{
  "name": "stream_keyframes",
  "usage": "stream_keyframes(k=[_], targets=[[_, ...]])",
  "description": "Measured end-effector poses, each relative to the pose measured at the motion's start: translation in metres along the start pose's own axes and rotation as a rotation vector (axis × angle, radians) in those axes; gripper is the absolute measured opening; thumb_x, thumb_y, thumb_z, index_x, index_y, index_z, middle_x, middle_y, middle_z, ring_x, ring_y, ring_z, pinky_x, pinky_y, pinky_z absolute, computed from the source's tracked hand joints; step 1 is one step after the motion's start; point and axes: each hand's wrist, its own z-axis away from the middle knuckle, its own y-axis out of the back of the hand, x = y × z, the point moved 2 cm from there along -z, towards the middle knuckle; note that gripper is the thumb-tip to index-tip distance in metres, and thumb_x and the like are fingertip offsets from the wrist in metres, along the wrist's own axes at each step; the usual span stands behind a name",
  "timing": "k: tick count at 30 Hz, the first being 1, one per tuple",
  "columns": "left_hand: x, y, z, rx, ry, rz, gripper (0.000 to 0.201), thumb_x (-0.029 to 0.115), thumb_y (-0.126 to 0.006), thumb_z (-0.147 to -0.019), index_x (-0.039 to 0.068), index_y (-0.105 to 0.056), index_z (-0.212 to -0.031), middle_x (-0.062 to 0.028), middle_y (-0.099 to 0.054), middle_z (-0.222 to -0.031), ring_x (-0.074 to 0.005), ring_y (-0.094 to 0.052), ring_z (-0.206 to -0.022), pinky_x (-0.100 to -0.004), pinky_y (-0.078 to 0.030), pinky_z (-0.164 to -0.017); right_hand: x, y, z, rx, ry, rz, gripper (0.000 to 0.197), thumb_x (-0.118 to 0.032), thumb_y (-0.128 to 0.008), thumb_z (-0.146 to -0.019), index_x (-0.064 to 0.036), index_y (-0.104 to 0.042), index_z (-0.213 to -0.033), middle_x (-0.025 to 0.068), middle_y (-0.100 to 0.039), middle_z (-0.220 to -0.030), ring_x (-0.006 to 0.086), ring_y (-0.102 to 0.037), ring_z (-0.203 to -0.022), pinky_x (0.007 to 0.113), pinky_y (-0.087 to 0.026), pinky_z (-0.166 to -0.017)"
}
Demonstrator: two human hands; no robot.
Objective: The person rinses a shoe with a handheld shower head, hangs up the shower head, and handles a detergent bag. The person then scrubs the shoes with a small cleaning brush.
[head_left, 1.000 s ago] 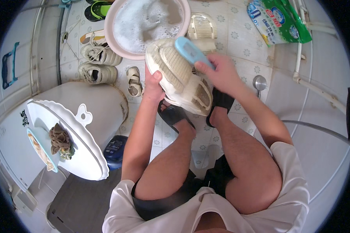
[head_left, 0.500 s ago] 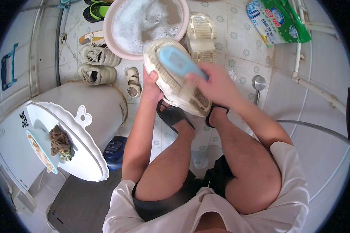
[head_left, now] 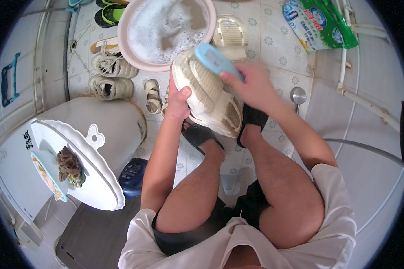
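Note:
A cream-white shoe (head_left: 204, 87) is held above my feet with its ribbed sole turned up. My left hand (head_left: 179, 101) grips it along its left side, thumb on the edge of the sole. Closed around a light blue scrubbing brush (head_left: 211, 58), my right hand (head_left: 253, 87) keeps it over the far part of the sole. The brush's bristles are hidden beneath its back. Beyond the shoe stands a pink basin (head_left: 212, 20) of foamy water. Another cream shoe (head_left: 231, 31) lies sole up beside the basin.
Several pale shoes (head_left: 112, 87) and a small sandal (head_left: 152, 96) stand left of the basin. A green and white detergent bag (head_left: 321, 22) lies at the far right, near wall pipes. A round metal piece (head_left: 298, 95) is by the right wall. A scalloped white tray (head_left: 98, 179) stands left.
The brush has moved slightly up and to the right over the sole. The held shoe has shifted a little right and away from the basin, still in my left hand.

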Motion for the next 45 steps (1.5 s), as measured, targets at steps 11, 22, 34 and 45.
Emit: stream_keyframes(k=[11, 22, 34, 45], targets=[[0.003, 0.000, -0.004, -0.043, -0.013, -0.077, 0.115, 0.045, -0.086, -0.060, 0.008, -0.026, -0.151, -0.0136, -0.044, -0.143, -0.0289, -0.048, -0.131, -0.0439, -0.040, -0.110, -0.019, 0.002, 0.006, -0.067, 0.007, 0.021, 0.057, -0.059, -0.063, -0.088, -0.0013, -0.067, -0.089, 0.0175, -0.064, -0.071, 0.0327, -0.064, -0.066, 0.043, -0.049, -0.062], [0.008, -0.006, -0.004, -0.114, -0.012, -0.120, 0.116, 0.041, -0.089, -0.062, 0.006, -0.026, -0.153, -0.0118, -0.046, -0.144, -0.0264, -0.046, -0.134, -0.0405, -0.037, -0.112, -0.029, 0.021, -0.006, -0.174, 0.069, 0.047, 0.060, -0.059, -0.062, -0.088, 0.0003, -0.070, -0.085, 0.0176, -0.064, -0.069, 0.0321, -0.064, -0.065, 0.043, -0.050, -0.064], [0.012, -0.022, -0.010, -0.240, -0.031, -0.363, 0.111, 0.026, -0.091, -0.062, 0.004, -0.030, -0.152, -0.0102, -0.049, -0.141, -0.0232, -0.048, -0.131, -0.0376, -0.036, -0.112, -0.001, 0.046, -0.036, -0.142, 0.040, 0.267, 0.063, -0.063, -0.062, -0.085, -0.0012, -0.072, -0.084, 0.0198, -0.066, -0.073, 0.0357, -0.066, -0.070, 0.045, -0.051, -0.066], [0.015, -0.014, -0.013, -0.243, -0.082, -0.491, 0.109, 0.019, -0.091, -0.061, 0.004, -0.031, -0.152, -0.0104, -0.048, -0.143, -0.0234, -0.045, -0.134, -0.0381, -0.033, -0.114, -0.007, 0.038, -0.029, -0.130, 0.085, 0.271, 0.065, -0.066, -0.063, -0.083, -0.0010, -0.070, -0.082, 0.0196, -0.065, -0.073, 0.0372, -0.065, -0.070, 0.046, -0.049, -0.064]])
